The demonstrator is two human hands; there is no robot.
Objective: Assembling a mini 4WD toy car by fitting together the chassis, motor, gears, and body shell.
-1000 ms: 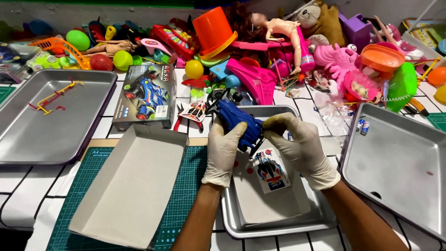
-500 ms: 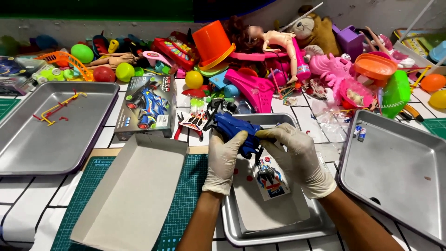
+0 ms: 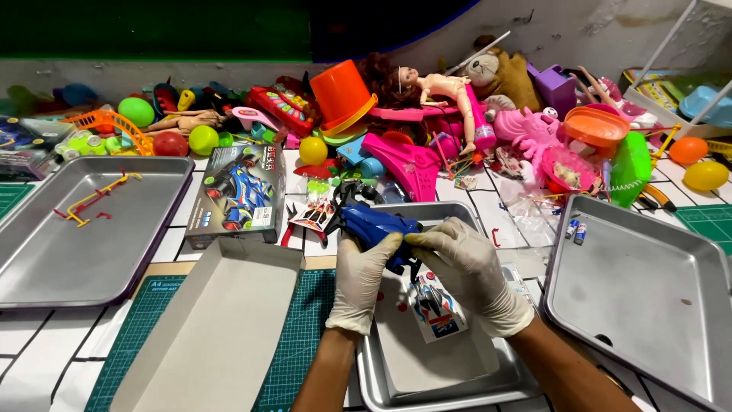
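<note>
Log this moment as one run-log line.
hands: left and right gloved, both gripping blue toy car | over: middle metal tray | inside: sticker sheet

Gloved left hand [image 3: 364,281] and right hand [image 3: 467,273] gripping blue toy car body [image 3: 375,226] over centre metal tray [image 3: 450,385], open white box [image 3: 210,329] at eight o'clock, toy pile [image 3: 427,122] at twelve

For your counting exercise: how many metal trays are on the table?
3: left tray holding red-yellow plastic pieces, middle tray under the gloved hands, right tray. None seems hidden.

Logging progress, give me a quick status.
Left hand and right hand, white-gloved, both grip blue plastic toy car body. Held over middle metal tray. Sticker sheet beneath.
</note>
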